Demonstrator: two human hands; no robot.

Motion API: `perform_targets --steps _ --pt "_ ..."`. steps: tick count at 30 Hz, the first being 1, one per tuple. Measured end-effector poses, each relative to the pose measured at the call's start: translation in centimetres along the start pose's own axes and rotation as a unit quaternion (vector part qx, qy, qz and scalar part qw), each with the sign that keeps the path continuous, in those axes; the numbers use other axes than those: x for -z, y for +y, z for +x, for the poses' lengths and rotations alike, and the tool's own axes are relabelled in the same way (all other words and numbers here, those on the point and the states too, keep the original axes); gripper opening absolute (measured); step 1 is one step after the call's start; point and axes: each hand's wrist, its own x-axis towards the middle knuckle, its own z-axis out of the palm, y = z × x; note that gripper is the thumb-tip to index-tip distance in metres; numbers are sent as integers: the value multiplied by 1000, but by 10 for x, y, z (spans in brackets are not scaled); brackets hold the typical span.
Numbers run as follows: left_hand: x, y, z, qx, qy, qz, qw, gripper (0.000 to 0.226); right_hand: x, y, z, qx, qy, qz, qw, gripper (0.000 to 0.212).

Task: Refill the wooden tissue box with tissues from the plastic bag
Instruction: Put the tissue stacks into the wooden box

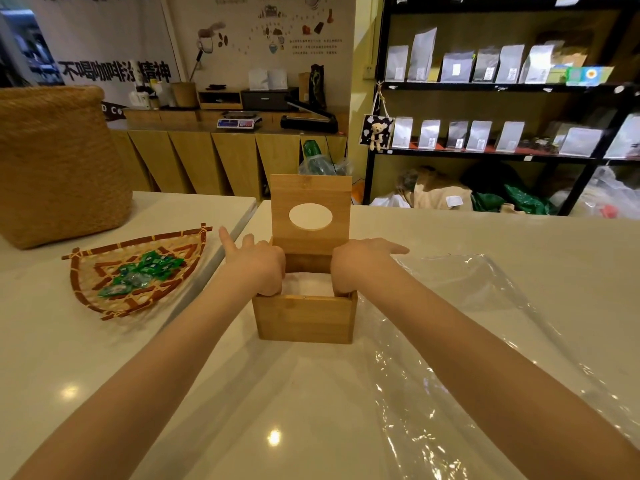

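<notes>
Wooden tissue box (304,318) on the desk (277,410), lid (310,209) upright. Both hands reach inside: left hand (258,268) and right hand (356,263), fingers curled down onto the white tissues (308,284) between them. Clear plastic bag (467,323) lies flat just right of the right hand.

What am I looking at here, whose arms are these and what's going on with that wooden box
This is a single picture from a camera worn on a person's head, looking forward and down, so the arms are the wearer's own. The left hand and right hand both reach into the open wooden tissue box, pressing on the white tissues inside. Its hinged lid, with an oval hole, stands upright. The clear plastic bag lies flat on the white table, right of the box. To the left sit a woven tray of green candies and a tall woven basket.
</notes>
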Motion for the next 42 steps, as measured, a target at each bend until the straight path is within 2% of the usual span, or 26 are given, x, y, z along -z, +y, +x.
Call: perform_targets --steps 3,6,8,10,12,14,17,19,21,22,26,29,34,37,42 --pt "2 1 -2 -4 -12 -1 1000 37 2 1 -1 8 -13 17 1000 45" --pt "9 -2 -9 3 -44 -51 998 31 0 14 -4 72 6 171 983 54" --pt "23 -2 -23 18 -17 -81 996 31 0 33 -16 133 32 265 955 49" --pt "42 7 -49 -9 57 -124 991 35 -3 60 -35 155 65 339 926 43" --pt "58 27 -89 -112 147 -195 963 32 -9 89 -58 145 108 401 898 44" --pt "65 53 -127 -262 194 -240 914 33 -18 116 -81 131 148 450 871 41" --pt "59 95 -156 -464 135 -206 851 39 -39 149 -117 93 183 497 843 39" --pt "48 126 -156 -547 74 -157 819 49 -57 167 -141 63 198 500 841 37" --pt "31 157 -149 -597 23 -152 787 60 -79 182 -163 34 192 494 847 36" --pt "21 170 -143 -610 21 -149 778 64 -90 188 -172 22 187 494 849 36" --pt "-10 202 -122 -634 99 -93 762 74 -143 203 -201 -26 196 490 849 29" --pt "-26 211 -114 -648 94 -55 754 81 -180 199 -216 -39 193 489 850 23" --pt "-44 218 -113 -655 113 -35 746 72 -211 184 -228 -7 185 461 868 18" --pt "-46 218 -112 -660 132 -66 737 67 -219 175 -232 11 200 458 866 27" --pt "-50 220 -109 -661 121 -112 732 74 -232 153 -233 67 229 379 894 32"
